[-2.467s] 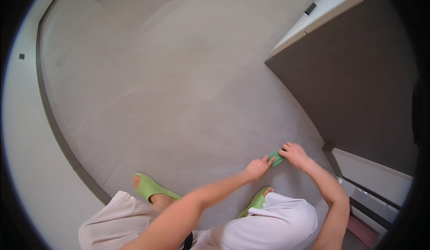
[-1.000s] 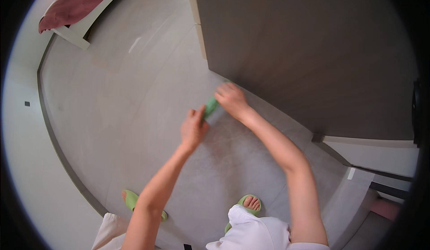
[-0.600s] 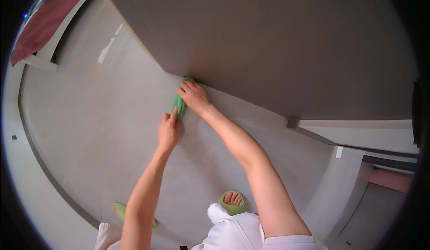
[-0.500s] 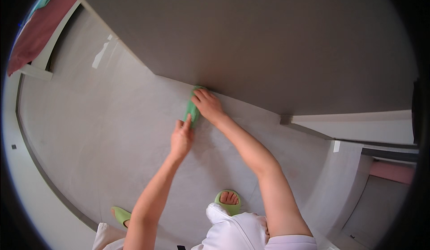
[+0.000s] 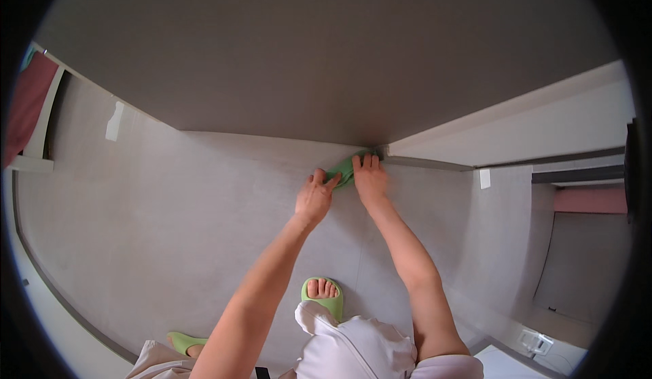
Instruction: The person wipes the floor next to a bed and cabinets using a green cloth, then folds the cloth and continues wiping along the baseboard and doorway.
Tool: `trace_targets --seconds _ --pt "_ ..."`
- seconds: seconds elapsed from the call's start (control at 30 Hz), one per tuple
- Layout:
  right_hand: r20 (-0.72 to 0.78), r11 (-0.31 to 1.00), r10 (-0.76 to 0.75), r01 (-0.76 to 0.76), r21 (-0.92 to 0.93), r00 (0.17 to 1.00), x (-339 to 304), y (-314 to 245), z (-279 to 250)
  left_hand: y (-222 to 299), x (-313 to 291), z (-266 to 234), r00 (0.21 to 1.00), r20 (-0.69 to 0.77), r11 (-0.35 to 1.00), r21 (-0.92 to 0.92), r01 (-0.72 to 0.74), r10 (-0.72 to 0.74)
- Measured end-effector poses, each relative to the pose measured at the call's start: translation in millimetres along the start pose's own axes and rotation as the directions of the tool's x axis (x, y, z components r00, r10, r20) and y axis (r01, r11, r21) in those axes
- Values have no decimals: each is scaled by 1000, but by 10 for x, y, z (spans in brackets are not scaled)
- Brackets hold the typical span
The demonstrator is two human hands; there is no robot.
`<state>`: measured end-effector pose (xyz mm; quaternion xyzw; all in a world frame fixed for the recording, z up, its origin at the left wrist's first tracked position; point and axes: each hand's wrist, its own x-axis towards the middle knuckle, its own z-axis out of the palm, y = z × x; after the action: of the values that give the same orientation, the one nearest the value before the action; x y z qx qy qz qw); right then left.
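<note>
A folded green cloth (image 5: 345, 170) lies on the grey floor along the foot of a large dark grey panel (image 5: 326, 60). Its right end reaches into the corner where the panel meets a white wall. My right hand (image 5: 371, 181) presses that end down with its fingertips, the hand slightly blurred. At the cloth's left end, my left hand (image 5: 314, 197) has its fingers curled around it, thumb and index finger on the green fabric. Part of the cloth is hidden under both hands.
My feet in green slippers (image 5: 331, 303) stand on the floor (image 5: 204, 229) behind my hands. The white wall (image 5: 530, 117) with a grey skirting runs off to the right. A pink cloth (image 5: 30, 107) hangs at the far left. A wall socket (image 5: 535, 341) is at the lower right.
Both hands have moved right along the panel's foot with the cloth, up to the corner by the white wall. The cloth now lies more sideways and looks more bunched. The view has turned.
</note>
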<state>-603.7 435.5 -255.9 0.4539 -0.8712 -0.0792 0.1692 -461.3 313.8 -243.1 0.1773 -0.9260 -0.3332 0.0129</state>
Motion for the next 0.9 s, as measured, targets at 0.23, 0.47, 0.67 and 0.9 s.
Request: trace_targets --seconds 0.23,0.47,0.67,0.9 --pt "175 987 86 -107 118 981 -1132 -45 -426 113 -658 204 961 37 948 155 -277 275" --pt "547 951 -86 -95 294 833 -1245 157 -859 231 -820 -55 872 359 920 81 -384 332" --pt "72 898 121 -140 417 990 -136 206 -555 -25 361 -579 891 -163 874 330 -356 424" --pt "221 830 -34 -96 549 975 -67 -697 -376 -888 227 -817 951 -76 924 274 -268 299"
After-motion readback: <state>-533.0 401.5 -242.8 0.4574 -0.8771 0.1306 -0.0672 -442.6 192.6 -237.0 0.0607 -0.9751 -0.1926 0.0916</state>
